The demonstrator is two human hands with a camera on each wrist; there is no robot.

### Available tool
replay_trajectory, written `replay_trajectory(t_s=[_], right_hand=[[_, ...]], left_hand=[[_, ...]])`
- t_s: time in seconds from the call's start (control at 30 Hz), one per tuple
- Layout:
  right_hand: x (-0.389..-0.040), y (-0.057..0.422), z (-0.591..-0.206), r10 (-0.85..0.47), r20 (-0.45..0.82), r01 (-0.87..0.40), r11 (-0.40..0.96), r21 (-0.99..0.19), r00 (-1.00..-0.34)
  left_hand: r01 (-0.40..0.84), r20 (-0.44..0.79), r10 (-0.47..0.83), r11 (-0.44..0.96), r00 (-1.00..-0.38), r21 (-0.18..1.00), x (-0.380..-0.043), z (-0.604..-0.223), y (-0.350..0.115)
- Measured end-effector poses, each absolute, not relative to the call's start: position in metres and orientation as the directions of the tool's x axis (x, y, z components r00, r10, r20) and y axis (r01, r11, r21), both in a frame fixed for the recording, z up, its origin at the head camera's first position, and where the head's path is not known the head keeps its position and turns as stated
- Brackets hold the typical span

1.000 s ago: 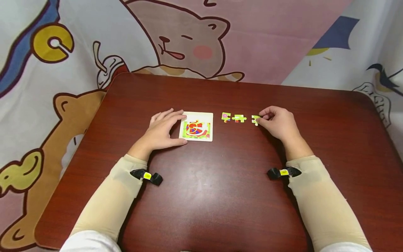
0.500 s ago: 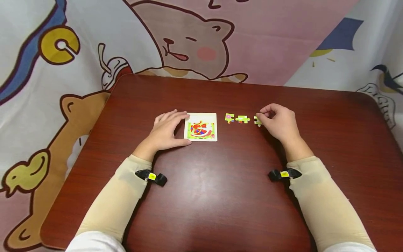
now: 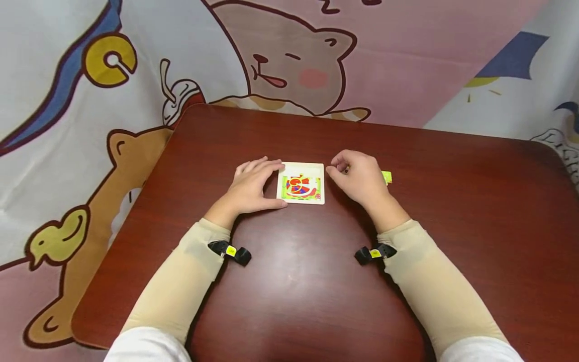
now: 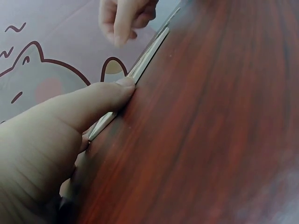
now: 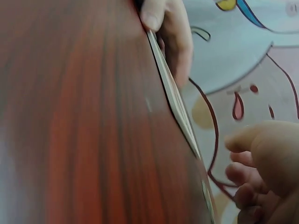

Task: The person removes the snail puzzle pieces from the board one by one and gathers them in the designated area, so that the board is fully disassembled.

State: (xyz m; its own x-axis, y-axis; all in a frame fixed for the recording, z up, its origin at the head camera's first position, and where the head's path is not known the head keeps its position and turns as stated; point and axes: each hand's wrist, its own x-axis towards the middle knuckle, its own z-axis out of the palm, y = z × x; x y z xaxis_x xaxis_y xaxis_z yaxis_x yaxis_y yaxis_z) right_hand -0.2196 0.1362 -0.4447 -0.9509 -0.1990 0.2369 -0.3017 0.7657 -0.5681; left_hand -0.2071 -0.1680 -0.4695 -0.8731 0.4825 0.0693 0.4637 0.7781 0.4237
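showing the square puzzle tray [image 3: 304,169] between both hands: the left hand [image 3: 250,190], spread wide, touches it; the right hand [image 3: 360,177], loosely curled, nothing visibly held, hovers between tray and green piece [image 3: 387,177].

- Green puzzle piece [image 3: 387,177], right of centre in head frame: partly hidden behind right hand [image 3: 359,176].
- Same hand, top of left wrist frame: cut off, blurred.
- Puzzle tray [image 3: 302,169]: edge-on in both wrist frames, face hidden.
- Yellow label [image 3: 231,251], lower left of centre, head frame: marking too small to read.
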Motion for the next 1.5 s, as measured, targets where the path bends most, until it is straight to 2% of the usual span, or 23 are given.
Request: replay_trajectory(t_s=[0.17, 0.4, 0.67, 0.9, 1.17, 1.5], right_hand=[[-0.218, 0.112, -0.443, -0.332, 0.142, -0.351, 0.745, -0.567, -0.933], [-0.218, 0.092, -0.444, -0.484, 0.119, -0.450, 0.656, -0.606, -0.867], [-0.223, 0.080, -0.448, -0.516, 0.079, -0.448, 0.645, -0.620, -0.853], [-0.229, 0.071, -0.439, -0.519, -0.095, -0.368, 0.711, -0.598, -0.849], [-0.234, 0.062, -0.429, -0.523, -0.225, -0.310, 0.742, -0.594, -0.822], [-0.241, 0.052, -0.425, -0.524, -0.271, -0.280, 0.745, -0.606, -0.807]], left_hand=[[0.456, 0.047, 0.484, 0.781, -0.874, 0.426, -0.207, -0.468, -0.163], [0.458, 0.034, 0.489, 0.788, -0.872, 0.412, -0.210, -0.468, -0.160], [0.450, 0.016, 0.485, 0.798, -0.874, 0.402, -0.209, -0.467, -0.158], [0.456, 0.019, 0.489, 0.798, -0.872, 0.394, -0.210, -0.467, -0.159], [0.453, 0.031, 0.483, 0.795, -0.875, 0.403, -0.210, -0.465, -0.165], [0.448, 0.040, 0.474, 0.797, -0.880, 0.406, -0.212, -0.470, -0.172]])
